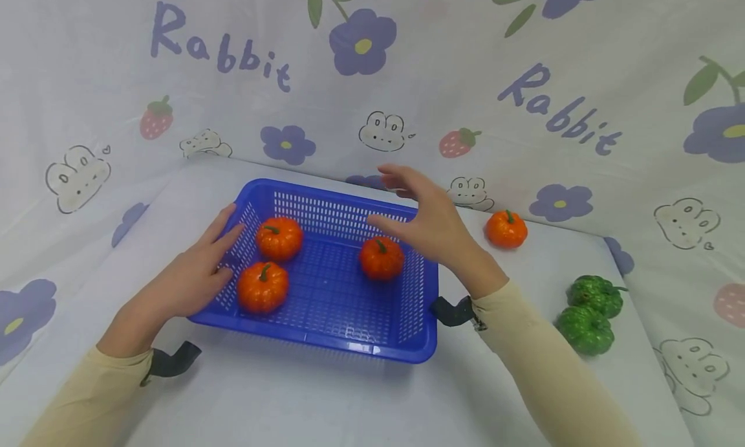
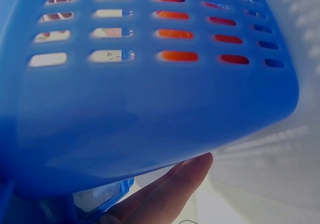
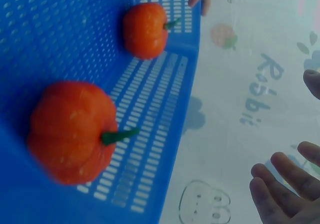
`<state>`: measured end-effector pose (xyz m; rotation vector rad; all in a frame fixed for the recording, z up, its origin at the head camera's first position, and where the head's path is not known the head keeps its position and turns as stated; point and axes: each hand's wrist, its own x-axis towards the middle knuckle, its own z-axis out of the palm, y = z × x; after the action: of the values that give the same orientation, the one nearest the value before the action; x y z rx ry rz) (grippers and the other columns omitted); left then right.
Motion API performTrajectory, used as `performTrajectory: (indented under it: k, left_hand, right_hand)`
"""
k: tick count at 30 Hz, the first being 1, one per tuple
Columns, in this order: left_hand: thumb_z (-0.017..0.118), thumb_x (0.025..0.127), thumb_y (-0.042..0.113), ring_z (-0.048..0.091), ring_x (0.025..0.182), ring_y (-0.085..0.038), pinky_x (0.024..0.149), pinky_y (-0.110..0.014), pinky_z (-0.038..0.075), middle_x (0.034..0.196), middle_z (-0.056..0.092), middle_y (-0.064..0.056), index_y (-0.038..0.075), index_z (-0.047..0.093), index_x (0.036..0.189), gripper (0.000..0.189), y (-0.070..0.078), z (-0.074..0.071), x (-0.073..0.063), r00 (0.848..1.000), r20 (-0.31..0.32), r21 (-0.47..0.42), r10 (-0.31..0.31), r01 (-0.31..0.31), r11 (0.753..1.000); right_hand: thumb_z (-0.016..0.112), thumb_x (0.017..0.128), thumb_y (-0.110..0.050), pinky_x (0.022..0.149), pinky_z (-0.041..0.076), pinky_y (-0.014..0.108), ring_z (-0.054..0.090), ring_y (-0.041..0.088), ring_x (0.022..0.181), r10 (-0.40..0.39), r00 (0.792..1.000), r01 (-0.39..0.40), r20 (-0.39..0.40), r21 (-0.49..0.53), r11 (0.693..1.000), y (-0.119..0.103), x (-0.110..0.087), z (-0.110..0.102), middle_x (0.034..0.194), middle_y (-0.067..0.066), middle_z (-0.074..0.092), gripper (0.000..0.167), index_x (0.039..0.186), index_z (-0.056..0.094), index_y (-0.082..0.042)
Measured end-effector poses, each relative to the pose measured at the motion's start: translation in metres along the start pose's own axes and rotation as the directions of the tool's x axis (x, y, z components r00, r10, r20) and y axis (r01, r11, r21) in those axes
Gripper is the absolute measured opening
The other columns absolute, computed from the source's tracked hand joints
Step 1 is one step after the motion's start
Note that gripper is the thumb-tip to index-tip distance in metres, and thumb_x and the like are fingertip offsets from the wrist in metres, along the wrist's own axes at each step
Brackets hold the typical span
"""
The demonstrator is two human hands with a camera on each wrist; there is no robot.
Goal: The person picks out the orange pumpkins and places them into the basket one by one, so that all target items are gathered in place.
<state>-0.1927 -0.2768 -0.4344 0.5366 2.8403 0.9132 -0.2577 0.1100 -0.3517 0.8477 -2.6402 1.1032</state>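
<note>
A blue plastic basket (image 1: 326, 340) with slotted walls stands on the white-covered table. Two orange pumpkins, one toward the back (image 1: 279, 238) and one in front (image 1: 262, 287), sit in its left part. A third pumpkin (image 1: 381, 259) lies in the right part, and shows large in the right wrist view. My left hand (image 1: 189, 282) rests on the basket's left rim with fingers fairly straight. In the left wrist view the basket wall (image 2: 150, 114) hides much of that hand. Above the right end, my right hand (image 1: 433, 230) is spread and holds nothing.
Another orange pumpkin (image 1: 506, 229) lies on the table behind and right of the basket. Two green, pepper-like vegetables (image 1: 588, 330) touch each other near the table's right edge. A printed cloth (image 1: 407, 78) hangs along the back.
</note>
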Motion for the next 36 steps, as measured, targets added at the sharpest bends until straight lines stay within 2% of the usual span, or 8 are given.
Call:
performTrajectory:
  k: [9, 19, 36]
  left_hand:
    - [0.055, 0.103, 0.001, 0.028, 0.156, -0.054, 0.118, -0.068, 0.036, 0.182, -0.011, -0.012, -0.005, 0.025, 0.169, 0.072, 0.001, -0.001, 0.0, 1.0, 0.001, 0.007, 0.0, 0.0, 1.0]
    - [0.054, 0.104, 0.002, 0.026, 0.157, -0.053, 0.118, -0.068, 0.035, 0.181, -0.012, -0.011, -0.005, 0.024, 0.169, 0.072, 0.003, -0.001, -0.001, 1.0, 0.008, 0.001, -0.007, 0.007, 1.0]
    - [0.055, 0.103, 0.001, 0.03, 0.155, -0.054, 0.117, -0.067, 0.037, 0.182, -0.01, -0.012, -0.005, 0.026, 0.169, 0.072, 0.0, -0.001, -0.002, 1.0, -0.006, 0.002, 0.006, -0.006, 1.0]
  right_hand:
    - [0.086, 0.093, -0.036, 0.112, 0.053, 0.053, 0.063, 0.027, 0.135, 0.051, 0.999, -0.051, -0.02, -0.02, 0.999, 0.011, -0.01, -0.008, 0.149, 0.007, 0.064, 0.08, 0.163, 0.049, -0.023]
    - [0.088, 0.093, -0.029, 0.113, 0.052, 0.052, 0.061, 0.03, 0.138, 0.081, 0.995, -0.083, -0.058, -0.047, 0.995, 0.025, -0.019, -0.019, 0.15, 0.01, 0.063, 0.082, 0.163, 0.048, -0.018]
    - [0.088, 0.093, -0.021, 0.112, 0.051, 0.058, 0.059, 0.035, 0.139, 0.128, 0.982, -0.139, -0.142, -0.075, 0.987, 0.052, -0.032, -0.033, 0.153, 0.014, 0.06, 0.078, 0.161, 0.051, -0.014]
